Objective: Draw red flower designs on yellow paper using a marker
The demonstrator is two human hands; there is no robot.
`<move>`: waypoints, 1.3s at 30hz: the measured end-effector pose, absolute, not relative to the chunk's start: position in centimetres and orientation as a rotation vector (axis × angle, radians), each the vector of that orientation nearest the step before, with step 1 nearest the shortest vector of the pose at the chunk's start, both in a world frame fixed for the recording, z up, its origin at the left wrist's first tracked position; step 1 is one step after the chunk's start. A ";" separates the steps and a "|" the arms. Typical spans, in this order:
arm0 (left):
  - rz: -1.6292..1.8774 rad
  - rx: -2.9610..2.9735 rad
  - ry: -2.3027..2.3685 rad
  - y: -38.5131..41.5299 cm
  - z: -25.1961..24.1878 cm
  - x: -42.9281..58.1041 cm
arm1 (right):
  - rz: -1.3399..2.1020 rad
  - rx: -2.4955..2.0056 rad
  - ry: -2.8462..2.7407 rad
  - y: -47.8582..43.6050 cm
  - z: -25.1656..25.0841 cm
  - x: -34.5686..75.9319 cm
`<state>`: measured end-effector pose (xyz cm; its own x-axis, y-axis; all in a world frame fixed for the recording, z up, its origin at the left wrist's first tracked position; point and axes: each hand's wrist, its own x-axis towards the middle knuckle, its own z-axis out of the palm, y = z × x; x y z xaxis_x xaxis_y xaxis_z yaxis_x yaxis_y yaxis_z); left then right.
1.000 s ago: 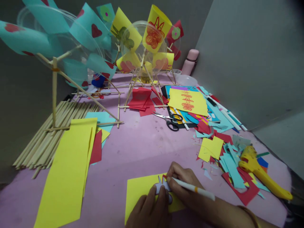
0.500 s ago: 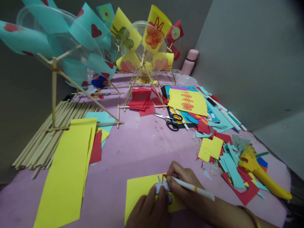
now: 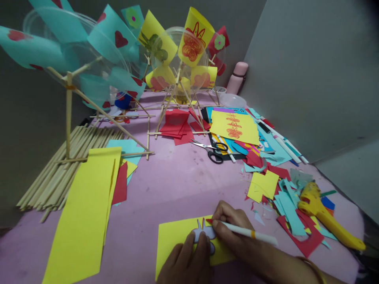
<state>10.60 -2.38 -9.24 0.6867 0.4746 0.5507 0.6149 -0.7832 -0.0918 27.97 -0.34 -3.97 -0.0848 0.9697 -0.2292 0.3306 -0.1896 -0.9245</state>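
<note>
At the bottom middle of the head view, my left hand [image 3: 186,260] presses its fingers down on a pale butterfly cutout [image 3: 201,233], which lies on a yellow sheet of paper [image 3: 168,236]. The hand hides much of the cutout's lower left. Above its upper right edge, my right hand [image 3: 232,225] is closed around a white marker [image 3: 247,232] with a red tip and an orange band. That tip is close to the cutout's antennae; whether it touches the paper I cannot tell.
Scissors [image 3: 211,148] lie beyond the hands. On the right are paper scraps [image 3: 288,205] and a yellow glue gun [image 3: 319,213]. To the left are long yellow strips [image 3: 79,217] and wooden sticks [image 3: 59,169]. Paper-and-stick wheels [image 3: 177,75] stand behind.
My right hand has shifted slightly right, and the marker's red tip has moved off the antenna to its right. My left hand stays on the cutout.
</note>
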 end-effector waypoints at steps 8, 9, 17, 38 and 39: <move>-0.686 -2.654 -0.888 -2.3 -8.6 10.7 | 1.333 -1.485 -1.498 -0.5 -4.0 28.2; -0.684 -2.657 -0.887 -2.3 -8.6 10.7 | 1.342 -1.475 -1.496 -0.6 -3.9 28.2; -0.780 -2.657 -0.881 -2.1 -8.5 10.8 | 1.383 -1.448 -1.458 -0.4 -3.4 27.9; -0.755 -2.653 -0.898 -2.2 -8.5 10.8 | 1.306 -1.439 -1.539 -0.6 -4.3 28.0; -0.763 -2.653 -0.898 -2.1 -8.4 10.8 | 1.306 -1.434 -1.545 -0.6 -4.3 28.0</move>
